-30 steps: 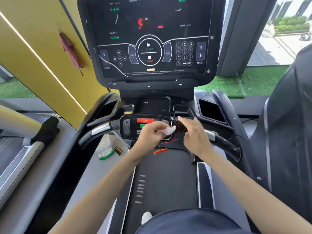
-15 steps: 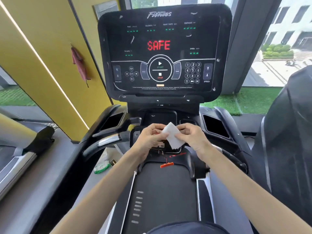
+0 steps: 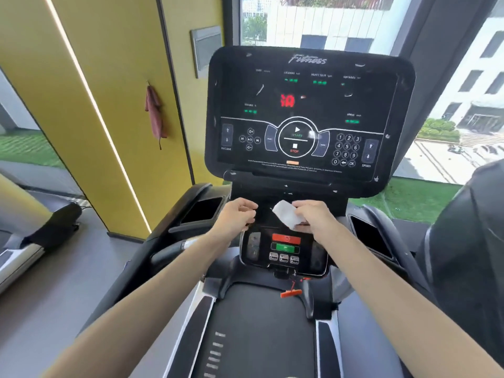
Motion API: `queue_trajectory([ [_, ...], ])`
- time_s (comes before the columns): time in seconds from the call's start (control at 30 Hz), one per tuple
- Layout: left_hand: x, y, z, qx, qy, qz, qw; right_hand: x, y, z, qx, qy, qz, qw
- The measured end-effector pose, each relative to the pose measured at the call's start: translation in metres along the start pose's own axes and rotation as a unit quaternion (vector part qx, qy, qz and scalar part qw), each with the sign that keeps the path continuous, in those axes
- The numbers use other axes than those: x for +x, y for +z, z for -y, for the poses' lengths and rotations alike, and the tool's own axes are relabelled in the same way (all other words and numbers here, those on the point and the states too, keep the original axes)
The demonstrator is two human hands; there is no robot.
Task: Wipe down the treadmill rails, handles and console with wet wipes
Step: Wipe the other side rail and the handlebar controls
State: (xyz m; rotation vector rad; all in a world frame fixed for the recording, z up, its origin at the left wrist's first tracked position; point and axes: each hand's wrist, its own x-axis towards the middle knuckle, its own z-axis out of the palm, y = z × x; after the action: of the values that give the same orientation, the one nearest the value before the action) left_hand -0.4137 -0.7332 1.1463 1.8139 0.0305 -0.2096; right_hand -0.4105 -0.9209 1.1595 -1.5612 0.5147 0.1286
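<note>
A gym corner by a big window; outside are pale buildings and a strip of green turf, and to the left stands a yellow wall [image 3: 114,105] with a slanting light strip, where a reddish cloth [image 3: 154,115] hangs from a hook. The treadmill [image 3: 259,336] runs straight ahead, its dark belt stretching toward the viewer; its console [image 3: 308,115] stands upright at the far end, black, with dim red characters in the middle, small green readouts, a round START and STOP ring, and a number pad at the right.

Both arms reach forward and the hands meet just under the console's lower edge, above the lower control panel [image 3: 283,249] with its red and green buttons. The right hand [image 3: 313,216] holds the wet wipe [image 3: 286,218] — thumb and fingers are closed on one edge, and the white sheet sticks out leftward, folded and a little crumpled, in the air in front of the dark recess below the console; it touches neither screen nor panel as far as can be seen. The left hand [image 3: 237,216] is just beside the wipe but apart from it; its fingers are curled in toward the palm, tips near the thumb, with nothing visible between them.

An orange safety clip [image 3: 291,293] dangles on a cord below the control panel. The left handle [image 3: 174,246] — black with a silver band — curves out under the left forearm; a black side rail [image 3: 199,323] flanks the belt on that side. Part of a second treadmill [image 3: 27,241] shows at the far left, and a dark covered shape [image 3: 469,255] fills the right edge.
</note>
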Motion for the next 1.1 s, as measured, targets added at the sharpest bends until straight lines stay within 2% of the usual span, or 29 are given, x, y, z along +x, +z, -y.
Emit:
queue_trajectory([
  [0.1, 0.008, 0.008, 0.005, 0.015, 0.004, -0.005, 1.000, 0.014, 0.002, -0.003, 0.003, 0.024, 0.019, 1.000],
  [0.23, 0.025, 0.024, 0.001, 0.011, 0.023, -0.027, 0.999, 0.045, 0.000, 0.003, -0.010, 0.008, 0.035, 0.999],
  [0.33, 0.040, 0.037, 0.001, 0.008, 0.015, -0.054, 0.998, 0.071, -0.007, -0.002, -0.093, 0.025, 0.038, 0.995],
  [0.43, 0.055, 0.045, 0.010, 0.021, -0.008, -0.080, 0.997, 0.096, -0.024, -0.016, -0.201, 0.023, 0.010, 0.979],
  [0.53, 0.064, 0.048, 0.016, 0.053, -0.032, -0.106, 0.992, 0.102, -0.030, -0.018, -0.229, 0.007, 0.023, 0.973],
  [0.67, 0.059, 0.038, 0.021, 0.028, -0.068, -0.176, 0.982, 0.102, -0.009, -0.005, -0.239, -0.061, 0.094, 0.965],
  [0.83, 0.014, -0.015, 0.039, -0.014, -0.104, -0.289, 0.951, 0.066, 0.054, 0.003, -0.250, -0.098, 0.213, 0.940],
  [0.97, -0.046, -0.060, 0.059, -0.029, -0.145, -0.356, 0.923, 0.012, 0.110, 0.001, -0.279, -0.149, 0.321, 0.893],
  [1.1, -0.129, -0.105, 0.091, -0.045, -0.179, -0.410, 0.893, -0.058, 0.166, -0.025, -0.304, -0.152, 0.433, 0.835],
])
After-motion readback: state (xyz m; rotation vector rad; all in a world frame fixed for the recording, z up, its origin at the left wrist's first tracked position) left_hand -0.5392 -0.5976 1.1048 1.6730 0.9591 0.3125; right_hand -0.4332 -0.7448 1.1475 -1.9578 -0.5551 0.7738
